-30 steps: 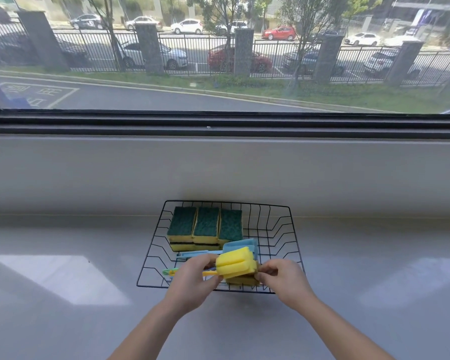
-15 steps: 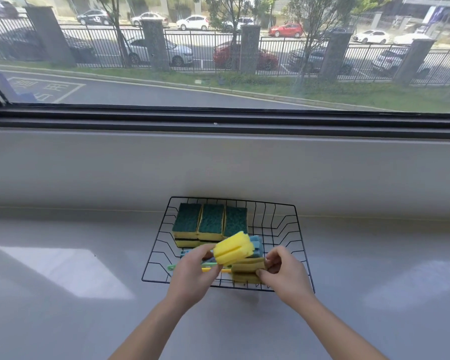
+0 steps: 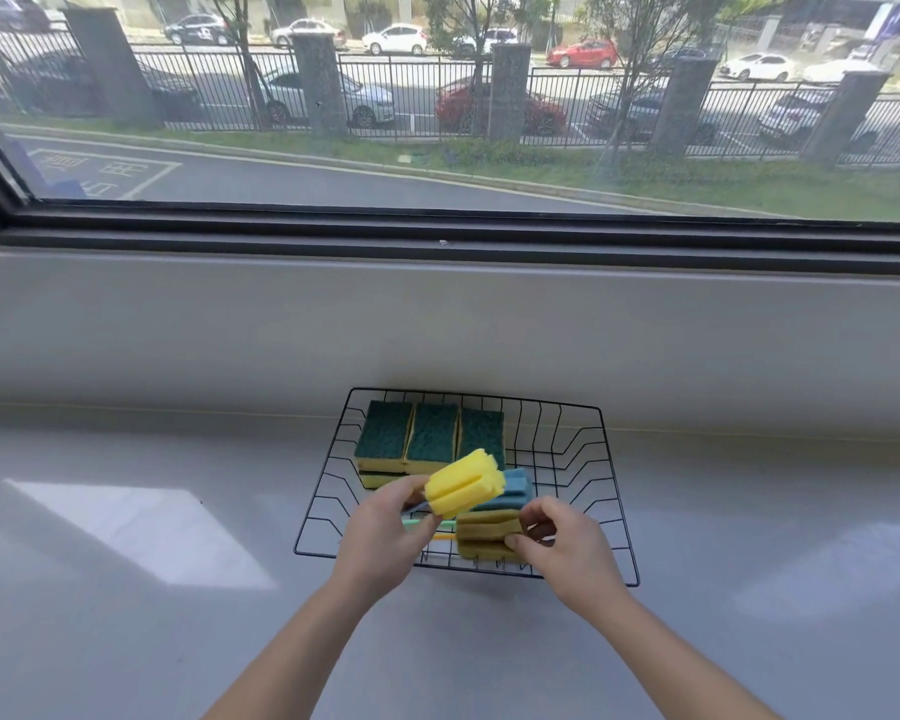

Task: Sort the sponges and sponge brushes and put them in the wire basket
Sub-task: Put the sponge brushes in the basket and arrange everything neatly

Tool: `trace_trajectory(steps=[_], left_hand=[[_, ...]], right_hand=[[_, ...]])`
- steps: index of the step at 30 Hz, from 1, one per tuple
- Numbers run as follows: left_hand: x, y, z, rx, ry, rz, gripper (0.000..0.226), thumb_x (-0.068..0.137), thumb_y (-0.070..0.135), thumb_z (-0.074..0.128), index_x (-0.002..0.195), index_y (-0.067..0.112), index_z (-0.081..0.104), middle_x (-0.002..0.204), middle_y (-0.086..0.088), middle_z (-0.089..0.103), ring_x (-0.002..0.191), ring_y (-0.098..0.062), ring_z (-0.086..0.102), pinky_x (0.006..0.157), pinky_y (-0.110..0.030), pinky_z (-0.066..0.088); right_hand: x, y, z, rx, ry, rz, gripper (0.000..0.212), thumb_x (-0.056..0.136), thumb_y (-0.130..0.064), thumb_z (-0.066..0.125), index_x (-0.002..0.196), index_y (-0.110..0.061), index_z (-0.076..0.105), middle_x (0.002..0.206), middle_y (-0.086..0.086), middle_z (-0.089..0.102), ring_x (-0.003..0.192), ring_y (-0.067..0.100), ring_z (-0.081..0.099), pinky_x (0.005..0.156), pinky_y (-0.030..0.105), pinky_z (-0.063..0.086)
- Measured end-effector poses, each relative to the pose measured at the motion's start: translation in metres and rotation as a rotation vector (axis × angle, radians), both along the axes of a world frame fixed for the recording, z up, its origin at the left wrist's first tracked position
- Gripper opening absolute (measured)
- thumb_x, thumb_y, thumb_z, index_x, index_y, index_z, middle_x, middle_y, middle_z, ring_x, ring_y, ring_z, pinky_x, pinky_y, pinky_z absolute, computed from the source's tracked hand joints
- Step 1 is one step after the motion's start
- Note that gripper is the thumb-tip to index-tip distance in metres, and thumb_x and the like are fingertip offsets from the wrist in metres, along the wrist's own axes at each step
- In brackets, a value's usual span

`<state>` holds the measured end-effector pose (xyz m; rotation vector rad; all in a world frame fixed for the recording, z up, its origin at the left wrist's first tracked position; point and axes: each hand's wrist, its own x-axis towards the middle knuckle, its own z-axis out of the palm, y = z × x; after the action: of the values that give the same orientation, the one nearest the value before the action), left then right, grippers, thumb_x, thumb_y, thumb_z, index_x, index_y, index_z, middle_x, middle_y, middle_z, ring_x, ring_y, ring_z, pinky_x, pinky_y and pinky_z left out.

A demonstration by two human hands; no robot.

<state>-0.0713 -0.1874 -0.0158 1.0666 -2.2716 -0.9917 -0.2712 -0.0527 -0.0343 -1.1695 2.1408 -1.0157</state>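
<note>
Ridged yellow foam brush head (image 3: 464, 483) (tilted) pinched in my left hand (image 3: 385, 537); right hand (image 3: 562, 548) grips olive sponge brush head (image 3: 487, 535) over black wire basket (image 3: 617, 517).

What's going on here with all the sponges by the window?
A person is tidying sponges into a black wire basket on a grey counter below a window. Green-topped sponges already stand in a row at the back of the basket. The left hand holds a yellow sponge brush tilted up over the basket, while the right hand grips a darker yellow sponge brush at the front. A blue sponge brush lies between them.
</note>
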Motion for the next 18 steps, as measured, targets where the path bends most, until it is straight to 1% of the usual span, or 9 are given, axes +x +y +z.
trace_trajectory(steps=[2,5,7,9,12,15,18], left_hand=[[-0.002,0.003,-0.003,-0.055,-0.09,-0.033,0.037,0.086,0.024,0.07,0.121,0.033,0.063,0.106,0.02,0.066,0.101,-0.006,0.061,0.083,-0.029,0.052],[-0.003,0.007,-0.006,-0.089,-0.18,-0.109,0.035,0.088,0.024,0.063,0.121,0.035,0.061,0.109,0.02,0.067,0.103,-0.005,0.061,0.084,-0.032,0.054],[-0.003,0.009,-0.007,-0.113,-0.187,-0.122,0.033,0.09,0.021,0.06,0.121,0.035,0.061,0.109,0.018,0.068,0.103,-0.006,0.061,0.084,-0.033,0.054],[-0.002,0.01,-0.007,-0.165,-0.147,-0.104,0.033,0.092,0.017,0.059,0.12,0.035,0.063,0.108,0.017,0.069,0.1,-0.007,0.061,0.082,-0.031,0.053],[-0.003,0.01,-0.006,-0.248,-0.108,-0.098,0.035,0.093,0.016,0.059,0.122,0.034,0.064,0.108,0.016,0.069,0.098,-0.008,0.057,0.078,-0.028,0.05],[-0.01,0.004,-0.004,-0.272,-0.122,-0.087,0.033,0.095,0.016,0.055,0.124,0.031,0.064,0.106,0.012,0.07,0.097,-0.013,0.057,0.078,-0.033,0.051],[-0.014,0.0,-0.007,-0.299,-0.165,-0.085,0.032,0.097,0.016,0.053,0.124,0.029,0.064,0.107,0.009,0.07,0.097,-0.015,0.057,0.08,-0.034,0.05]], right_hand=[[-0.003,0.003,-0.002,0.022,0.019,0.03,0.02,0.077,-0.029,0.082,0.091,-0.031,0.068,0.09,-0.011,0.069,0.081,0.007,0.066,0.077,0.037,0.058],[-0.005,0.008,-0.002,0.042,-0.011,0.036,0.023,0.077,-0.029,0.082,0.095,-0.034,0.069,0.096,-0.011,0.068,0.084,0.006,0.067,0.078,0.035,0.058],[-0.007,0.012,-0.002,0.043,-0.042,0.017,0.027,0.075,-0.028,0.084,0.095,-0.037,0.069,0.097,-0.013,0.069,0.087,0.006,0.066,0.079,0.034,0.059],[-0.009,0.015,-0.002,0.047,-0.067,0.031,0.028,0.074,-0.03,0.084,0.095,-0.041,0.068,0.095,-0.017,0.07,0.089,0.005,0.065,0.078,0.031,0.059],[-0.01,0.016,-0.002,0.056,-0.072,0.069,0.026,0.076,-0.028,0.081,0.096,-0.04,0.069,0.095,-0.023,0.069,0.091,0.005,0.063,0.077,0.029,0.058],[-0.007,0.015,-0.001,0.06,-0.067,0.061,0.026,0.079,-0.023,0.08,0.098,-0.036,0.069,0.096,-0.013,0.071,0.091,0.007,0.064,0.077,0.028,0.058],[-0.007,0.015,-0.001,0.063,-0.053,0.056,0.028,0.08,-0.021,0.08,0.097,-0.038,0.067,0.097,-0.013,0.072,0.091,0.006,0.065,0.075,0.024,0.057]])
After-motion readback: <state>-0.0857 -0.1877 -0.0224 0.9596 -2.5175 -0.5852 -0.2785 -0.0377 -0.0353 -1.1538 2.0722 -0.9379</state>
